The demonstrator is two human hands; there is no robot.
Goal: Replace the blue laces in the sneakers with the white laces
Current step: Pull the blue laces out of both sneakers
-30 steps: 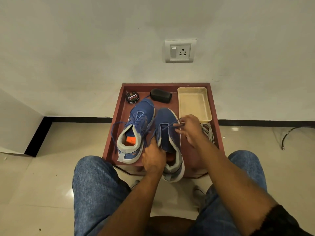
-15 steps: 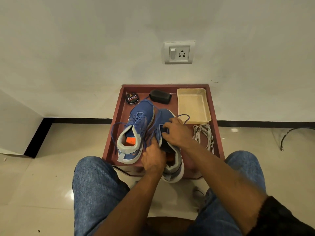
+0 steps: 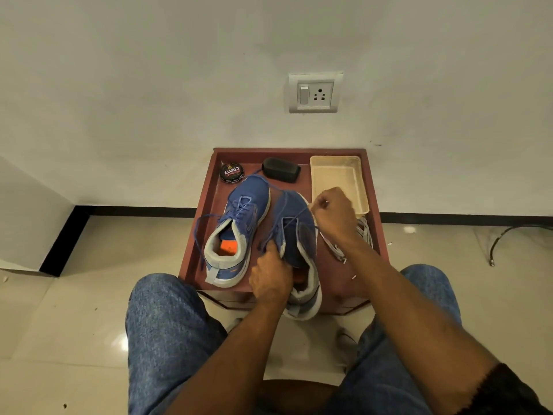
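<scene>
We are noting right hand (image 3: 333, 215) pinching blue lace (image 3: 294, 215) | left hand (image 3: 269, 278) gripping right sneaker (image 3: 299, 235) | cream tray (image 3: 362, 187) holding nothing | white laces (image 3: 363, 232) lying beside it.

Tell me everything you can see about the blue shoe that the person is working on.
The right-hand sneaker is blue, of what looks like fabric, with a grey padded collar, a white sole and an orange insole just showing. It lies on the reddish-brown tray, toe toward the wall, its heel sticking out over the tray's near edge. The left hand grips it at the collar. The right hand pinches its blue lace, drawn taut from the eyelets. The other sneaker lies beside it, the white laces on its other side.
</scene>
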